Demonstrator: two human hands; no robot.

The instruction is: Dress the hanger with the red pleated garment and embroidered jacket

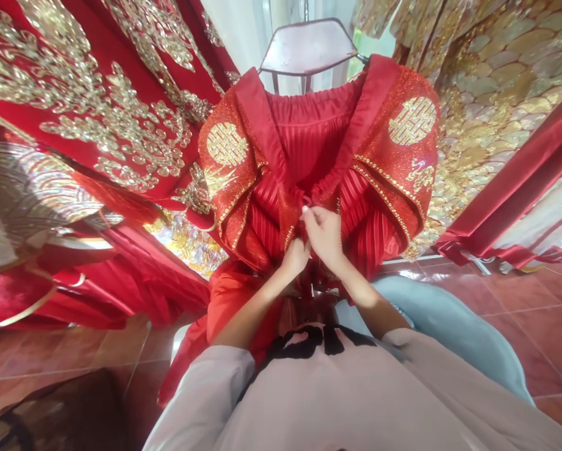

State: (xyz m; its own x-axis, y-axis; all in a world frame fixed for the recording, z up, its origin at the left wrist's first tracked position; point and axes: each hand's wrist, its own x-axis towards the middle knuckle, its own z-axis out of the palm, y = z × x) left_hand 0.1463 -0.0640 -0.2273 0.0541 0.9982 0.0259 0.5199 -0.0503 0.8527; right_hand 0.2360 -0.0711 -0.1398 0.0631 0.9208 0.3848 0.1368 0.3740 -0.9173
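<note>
A red skirt-like garment (393,88) with a gathered waistband, pleated cloth and gold round emblems hangs by its sides on a hanger (309,47) in front of me. My right hand (325,235) is closed in a pinch at the front of the waistband, on a thin red cord (306,200) that forms a small loop above the fingertips. Just below and to the left, my left hand (296,255) is closed too, its fingertips turned into the red cloth. What it grips is hidden, though it lies close to the cord's line.
Red cloth with gold beading (135,131) hangs at the left, and a gold scale-patterned garment (501,106) at the right. A pale blue stool or chair (454,338) stands by my right side. Orange-red cloth (229,307) drapes beside my left arm. A brown bag-like object (60,413) lies on the tiled floor.
</note>
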